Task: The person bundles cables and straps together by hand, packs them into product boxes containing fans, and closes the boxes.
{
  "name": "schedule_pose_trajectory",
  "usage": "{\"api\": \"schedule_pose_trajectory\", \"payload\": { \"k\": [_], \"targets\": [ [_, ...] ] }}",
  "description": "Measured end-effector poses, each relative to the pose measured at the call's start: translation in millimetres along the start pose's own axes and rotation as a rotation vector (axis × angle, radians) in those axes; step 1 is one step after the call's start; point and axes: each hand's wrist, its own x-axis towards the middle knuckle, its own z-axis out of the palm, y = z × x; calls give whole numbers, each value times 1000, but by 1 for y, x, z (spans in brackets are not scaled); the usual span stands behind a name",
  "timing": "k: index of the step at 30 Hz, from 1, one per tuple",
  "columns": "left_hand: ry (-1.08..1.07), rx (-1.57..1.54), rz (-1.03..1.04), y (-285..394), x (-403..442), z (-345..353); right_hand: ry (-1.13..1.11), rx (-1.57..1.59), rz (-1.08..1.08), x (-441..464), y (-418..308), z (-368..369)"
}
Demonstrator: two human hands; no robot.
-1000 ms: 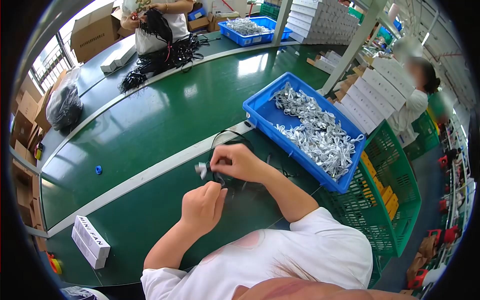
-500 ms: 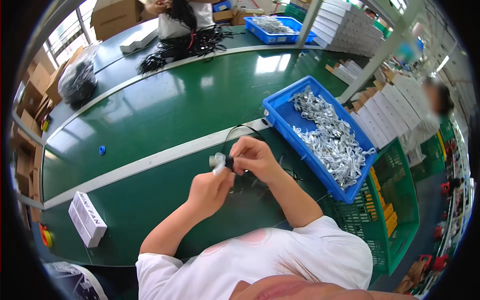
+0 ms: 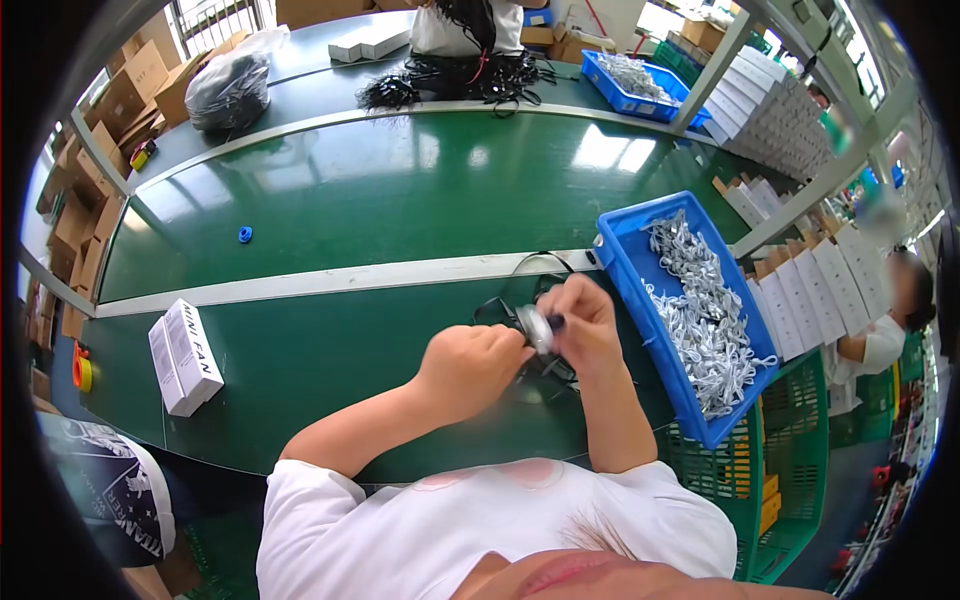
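Note:
A small whitish-silver bundle [image 3: 537,329], smeared by motion, sits between my two hands above the green bench. My left hand [image 3: 470,368] is closed, its thumb and fingers pinching the bundle's left side. With bent fingers my right hand [image 3: 585,322] grips a small black piece [image 3: 555,322] against the right side of that bundle. Loops of thin black cord [image 3: 492,310] lie behind and under the hands. Part of what I hold is hidden by my fingers.
A blue tray [image 3: 640,335] of coiled white cables stands close to my right hand. Green crates [image 3: 795,440] are beside the bench. A "MINI FAN" box [image 3: 187,358] lies left. A small blue ring [image 3: 245,234] is beyond the white rail [image 3: 380,275]. Another person [image 3: 465,30] is opposite.
My view has swung, so the bench and tray appear shifted. Both hands still hold the whitish bundle and black piece, which has turned between the fingers. My left hand shows more of its back.

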Motion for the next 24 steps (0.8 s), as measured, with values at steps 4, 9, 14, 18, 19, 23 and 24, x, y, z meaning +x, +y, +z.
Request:
{"api": "schedule_pose_trajectory", "payload": {
  "k": [4,9,14,18,19,23,24],
  "targets": [
    [-58,78,16,-12,5,1,348,-69,70,2,-3,3],
    [-131,-335,-174,-39,-2,-7,-99,169,139,-1,-3,9],
    [-311,-882,-527,-56,-4,31,111,669,81,0,10,6],
    [-336,-401,-398,-59,-13,47,375,525,102,8,30,21],
    [-322,-278,-366,-59,-15,50,409,325,110,8,33,24],
    [-228,257,-140,-62,-15,48,461,-276,166,7,38,28],
    [-214,425,6,-65,-9,39,418,-251,166,8,39,26]
  ]
}}
